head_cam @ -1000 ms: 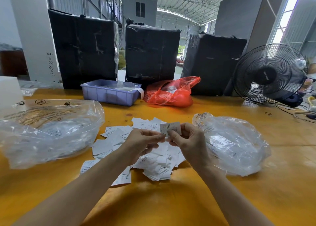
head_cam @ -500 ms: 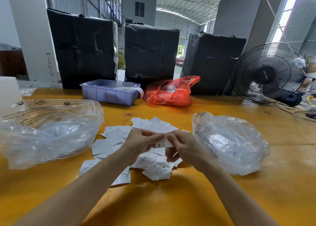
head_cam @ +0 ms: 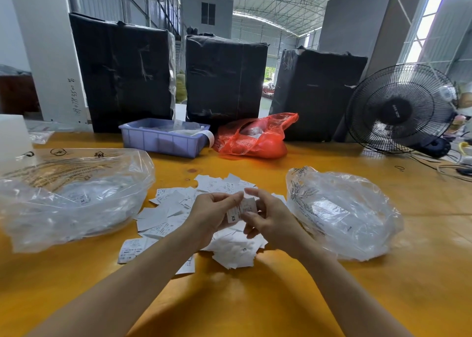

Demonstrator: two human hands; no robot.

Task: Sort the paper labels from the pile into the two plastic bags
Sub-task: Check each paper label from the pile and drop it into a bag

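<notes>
On the yellow tabletop [head_cam: 255,298], a clear bag [head_cam: 76,196] lies left, the label pile [head_cam: 178,209] centre, where left hand [head_cam: 212,214] and right hand [head_cam: 270,219] pinch one XS label [head_cam: 241,209], second bag [head_cam: 342,214] right.

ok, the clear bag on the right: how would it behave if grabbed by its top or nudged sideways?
The right bag is thin crinkled film slumped on the table, so it would probably fold and sag, not hold shape. It looks light, with few labels inside, so a nudge likely slides or crumples it. Smooth film may slip in the fingers.
</notes>
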